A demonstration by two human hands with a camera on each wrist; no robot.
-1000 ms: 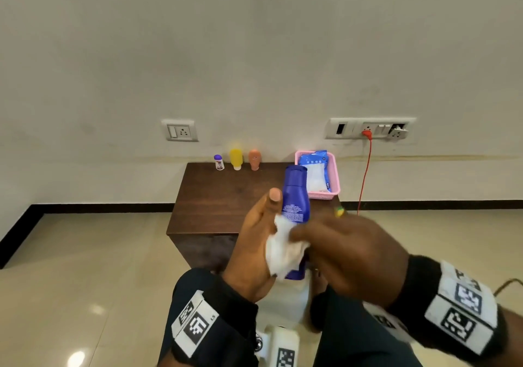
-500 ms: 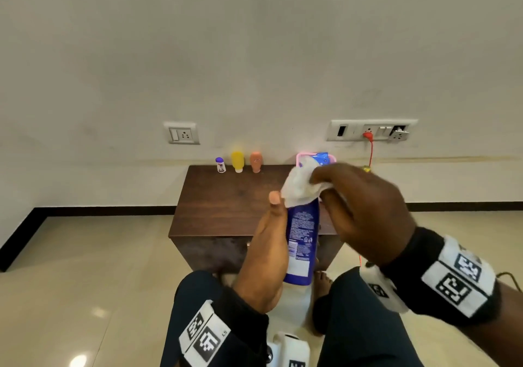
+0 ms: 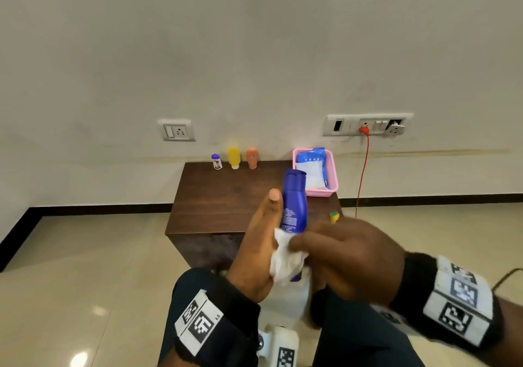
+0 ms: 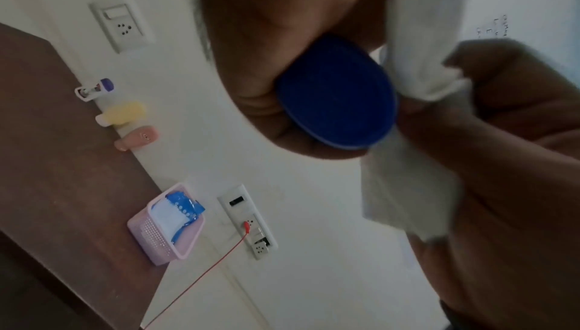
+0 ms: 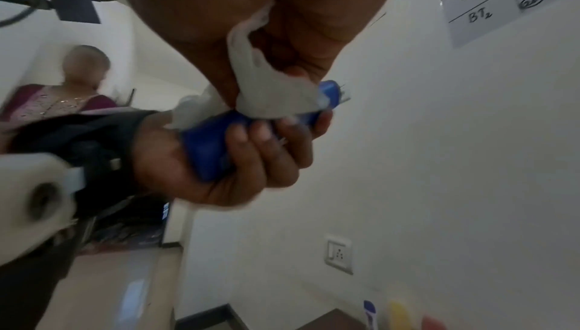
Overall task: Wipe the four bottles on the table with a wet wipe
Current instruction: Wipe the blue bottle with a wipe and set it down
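Note:
My left hand (image 3: 260,242) grips a tall blue bottle (image 3: 294,202) upright in front of my lap, thumb up along its side. My right hand (image 3: 339,256) pinches a crumpled white wet wipe (image 3: 285,262) against the bottle's lower part. In the right wrist view the wipe (image 5: 270,97) wraps the blue bottle (image 5: 213,141) above the left fingers (image 5: 260,146). The left wrist view looks at the bottle's base (image 4: 338,102) with the wipe (image 4: 411,186) beside it. Three small bottles stand at the table's back edge: white with purple cap (image 3: 216,161), yellow (image 3: 234,158), orange (image 3: 252,158).
A dark wooden table (image 3: 226,196) stands against the wall. A pink basket (image 3: 331,174) at its back right holds a blue wipes pack (image 3: 312,165). A red cable (image 3: 362,174) hangs from a wall socket. A person (image 5: 62,92) sits behind in the right wrist view.
My right hand carried the wipe from the bottle's lower part up to its cap, then back down to the lower part. The left hand keeps hold of the bottle.

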